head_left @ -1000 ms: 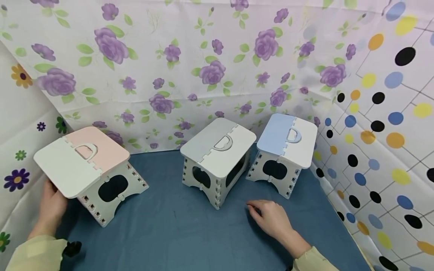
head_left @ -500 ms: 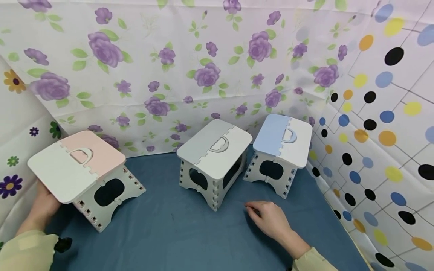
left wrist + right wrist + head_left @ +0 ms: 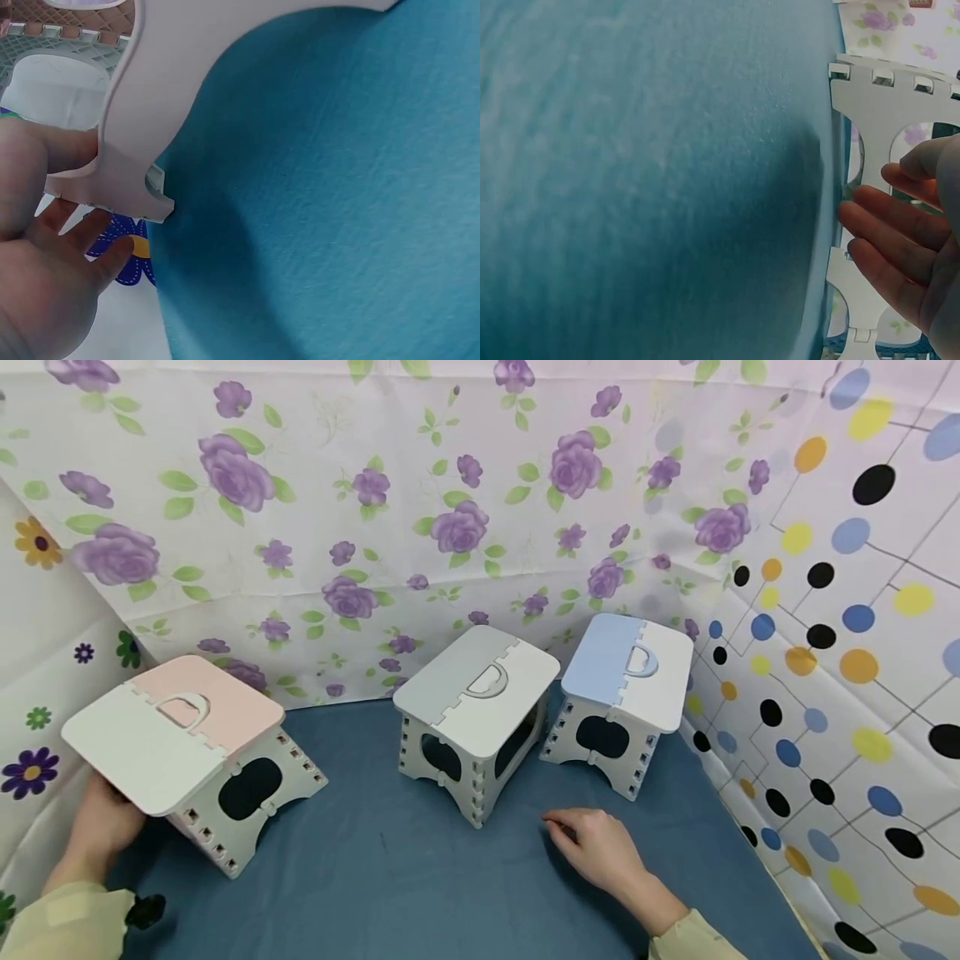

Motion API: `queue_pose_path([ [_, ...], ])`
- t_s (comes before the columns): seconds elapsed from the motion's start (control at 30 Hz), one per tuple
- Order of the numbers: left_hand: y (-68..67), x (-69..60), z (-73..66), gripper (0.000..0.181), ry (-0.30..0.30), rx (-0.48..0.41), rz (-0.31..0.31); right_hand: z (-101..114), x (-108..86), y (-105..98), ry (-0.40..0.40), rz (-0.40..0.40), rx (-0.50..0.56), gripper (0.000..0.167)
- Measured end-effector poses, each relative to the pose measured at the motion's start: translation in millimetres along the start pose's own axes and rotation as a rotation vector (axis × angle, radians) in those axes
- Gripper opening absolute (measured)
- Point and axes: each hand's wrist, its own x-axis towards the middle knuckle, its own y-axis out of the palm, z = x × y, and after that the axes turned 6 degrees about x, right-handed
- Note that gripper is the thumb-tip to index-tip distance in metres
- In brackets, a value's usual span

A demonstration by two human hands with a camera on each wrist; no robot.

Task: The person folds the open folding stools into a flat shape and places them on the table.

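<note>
At the left of the head view, my left hand (image 3: 105, 822) grips the near-left side of a pink and white folding stool (image 3: 176, 727), which stands tilted in that hand. In the left wrist view my thumb goes through the opening of the stool's pink side panel (image 3: 161, 82), with the fingers of my left hand (image 3: 56, 247) behind its edge. My right hand (image 3: 600, 852) rests on the blue cloth with loosely curled fingers, holding nothing; the right wrist view shows this hand (image 3: 907, 232) before a pale stool's legs (image 3: 885, 101).
A grey and white stool (image 3: 480, 689) stands at the middle, beside a blue and white stool (image 3: 630, 672) to its right. Blue cloth (image 3: 360, 877) covers the table. Flowered sheeting (image 3: 300, 485) hangs behind, dotted sheeting (image 3: 832, 677) at the right.
The view has shifted slightly. My left hand and the pink and white stool have moved a little, the stool turning slightly. My right hand stays in place.
</note>
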Motion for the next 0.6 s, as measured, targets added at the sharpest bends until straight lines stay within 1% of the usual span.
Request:
queue_pose_path([
  [0.07, -0.8, -3.1, -0.2, 0.060, -0.039, 0.044, 0.014, 0, -0.3, 1, -0.003, 0.007, 0.002, 0.015],
  [0.17, -0.9, -8.1, -1.3, 0.064, -0.093, 0.051, 0.024, 2, 0.0, 2, -0.003, 0.014, 0.011, 0.015],
  [0.27, 0.2, -13.6, -3.7, 0.067, -0.129, 0.047, 0.020, 4, 0.7, 3, -0.004, 0.012, 0.013, 0.015],
  [0.37, 2.6, -19.0, -7.9, 0.073, -0.178, 0.019, 0.015, 7, 1.3, 4, -0.016, 0.006, 0.016, 0.015],
  [0.4, 3.7, -20.8, -9.6, 0.076, -0.202, 0.001, 0.010, 8, 1.5, 4, -0.022, 0.005, 0.019, 0.015],
  [0.53, 10.6, -29.9, -14.5, 0.085, -0.326, -0.058, -0.030, 13, 1.8, 6, -0.040, 0.005, 0.025, 0.015],
  [0.6, 14.4, -34.2, -16.6, 0.088, -0.376, -0.083, -0.064, 16, 2.2, 6, -0.046, 0.004, 0.030, 0.014],
])
